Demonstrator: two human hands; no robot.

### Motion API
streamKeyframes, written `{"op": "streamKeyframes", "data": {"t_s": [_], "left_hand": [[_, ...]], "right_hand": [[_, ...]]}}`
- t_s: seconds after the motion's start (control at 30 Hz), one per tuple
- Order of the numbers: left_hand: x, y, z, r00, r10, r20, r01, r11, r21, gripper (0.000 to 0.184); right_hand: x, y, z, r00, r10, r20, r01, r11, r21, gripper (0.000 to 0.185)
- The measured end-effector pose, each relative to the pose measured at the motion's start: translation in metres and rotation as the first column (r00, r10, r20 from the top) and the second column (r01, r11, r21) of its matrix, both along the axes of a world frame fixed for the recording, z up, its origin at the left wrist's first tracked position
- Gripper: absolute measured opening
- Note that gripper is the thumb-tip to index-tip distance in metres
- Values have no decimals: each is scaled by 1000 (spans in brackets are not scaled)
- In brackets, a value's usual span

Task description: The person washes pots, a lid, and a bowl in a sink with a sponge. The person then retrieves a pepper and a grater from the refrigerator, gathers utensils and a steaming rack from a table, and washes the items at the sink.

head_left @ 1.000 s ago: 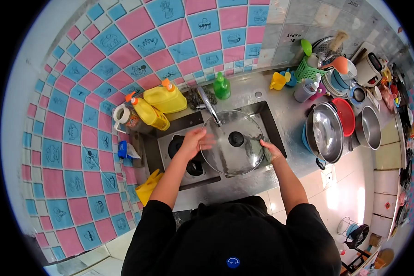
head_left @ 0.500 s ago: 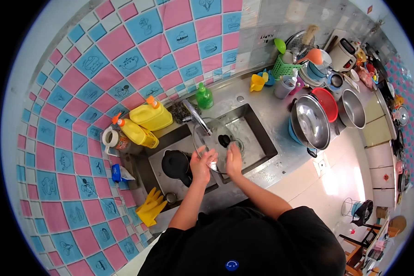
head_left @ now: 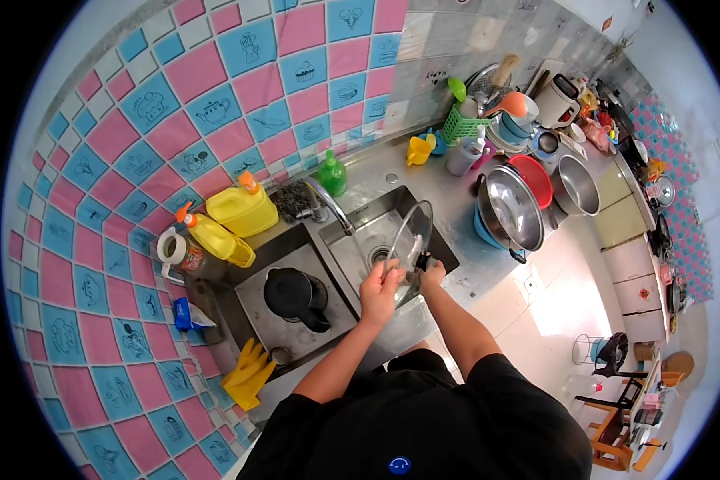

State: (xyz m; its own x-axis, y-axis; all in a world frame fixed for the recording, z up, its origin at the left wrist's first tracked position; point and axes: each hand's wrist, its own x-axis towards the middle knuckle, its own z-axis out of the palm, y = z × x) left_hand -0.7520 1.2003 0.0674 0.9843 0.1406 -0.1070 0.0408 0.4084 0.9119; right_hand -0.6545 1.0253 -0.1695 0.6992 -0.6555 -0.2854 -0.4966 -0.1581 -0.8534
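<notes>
A round glass lid stands tilted, nearly edge-on, over the right basin of the steel sink. My right hand is closed round the lid's black knob. At the lid's near rim is my left hand, its fingers bent against the glass; whether they grip it is hard to make out. The curved faucet rises behind the basins. In the left basin sits a black kettle, and a small round metal item is near its front corner.
Yellow bottles, a green bottle and a jar line the back. Yellow gloves lie front left. To the right are a large steel pan, a red basin, a steel pot and a green basket.
The lid has gone from lying flat to tilted on edge, and has shifted right relative to the faucet. My right hand has moved onto its knob. The camera view has turned.
</notes>
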Motion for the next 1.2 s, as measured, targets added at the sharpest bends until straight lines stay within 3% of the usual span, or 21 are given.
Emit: {"op": "streamKeyframes", "data": {"t_s": [0.1,0.13,0.2,0.3,0.4,0.5,0.6,0.67,0.77,0.8,0.9,0.93,1.07,1.2], "left_hand": [[-3,0,38,992,-31,124,-35,866,499,19],[-3,-2,52,986,-9,165,-95,788,609,18],[3,-4,58,976,-8,220,-144,732,666,18],[17,-9,62,960,-30,279,-198,630,751,18],[36,-22,62,942,-70,328,-236,555,798,18],[56,-39,60,941,-133,310,-221,451,865,18],[82,-60,52,917,-223,331,-251,322,913,18],[99,-74,43,910,-278,309,-235,270,934,18],[125,-92,15,874,-362,324,-288,150,946,21],[132,-98,5,871,-380,312,-298,97,950,23],[148,-111,-19,837,-443,322,-364,-12,931,29],[149,-113,-24,822,-464,329,-391,-42,919,31],[149,-128,-41,840,-447,306,-372,-67,926,35],[142,-143,-57,837,-437,329,-390,-56,919,36]], "right_hand": [[-4,11,56,988,-151,-22,149,986,-73,48],[-2,11,69,995,-83,-52,78,993,-91,39],[-1,4,83,991,62,-120,-79,987,-141,22],[13,-18,32,966,241,-94,-247,967,-61,19],[6,-26,94,974,206,-94,-161,921,355,13],[9,-51,109,966,255,-45,-162,729,665,28],[3,-81,180,973,225,52,-150,448,881,53],[3,-107,211,975,178,132,-176,260,949,73],[10,-140,256,992,-59,108,-110,-46,993,79],[16,-147,270,994,-79,79,-87,-101,991,72],[36,-148,251,978,-200,-50,53,11,999,61],[40,-152,248,974,-219,-54,45,-45,998,46],[46,-169,266,955,-258,-146,135,-63,989,38],[43,-192,242,978,-195,-70,60,-54,997,32]]}}
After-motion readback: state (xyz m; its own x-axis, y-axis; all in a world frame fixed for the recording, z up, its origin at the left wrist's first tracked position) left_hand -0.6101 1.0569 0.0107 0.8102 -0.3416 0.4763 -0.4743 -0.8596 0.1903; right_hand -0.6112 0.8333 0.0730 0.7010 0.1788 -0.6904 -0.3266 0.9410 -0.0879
